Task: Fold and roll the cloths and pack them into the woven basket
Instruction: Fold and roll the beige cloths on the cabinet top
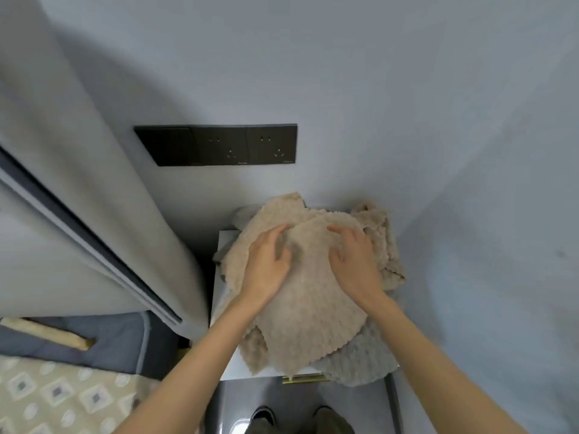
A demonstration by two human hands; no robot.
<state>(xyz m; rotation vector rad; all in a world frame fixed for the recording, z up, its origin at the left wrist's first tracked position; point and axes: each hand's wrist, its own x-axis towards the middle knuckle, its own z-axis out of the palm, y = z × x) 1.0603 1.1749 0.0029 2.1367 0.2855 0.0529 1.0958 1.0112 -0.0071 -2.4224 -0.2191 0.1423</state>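
1. A small white nightstand (226,243) sits against the wall, pretty much buried under a heap of beige bobbly cloths (383,242).
2. The top cloth (308,311) is spread over the middle of the nightstand, and its scalloped edge reaches toward the front.
3. The left hand (268,264) lies palm down on the top cloth over the nightstand's left half. Its fingers are stretched and spread, just pressing and gripping nothing.
4. Same deal for the right hand (354,261) over the right half: flat, fingers straight, nothing held.
5. A greyer cloth (360,361) droops over the nightstand's front right corner.
6. A gold handle (305,378) peeks out just under the nightstand's front edge, and shoes (263,416) stand on the floor in front of it.
7. A dark socket panel (216,145) is on the wall above the nightstand. A padded headboard (94,183) stands to its left, with a patterned bedspread (62,396) further left.
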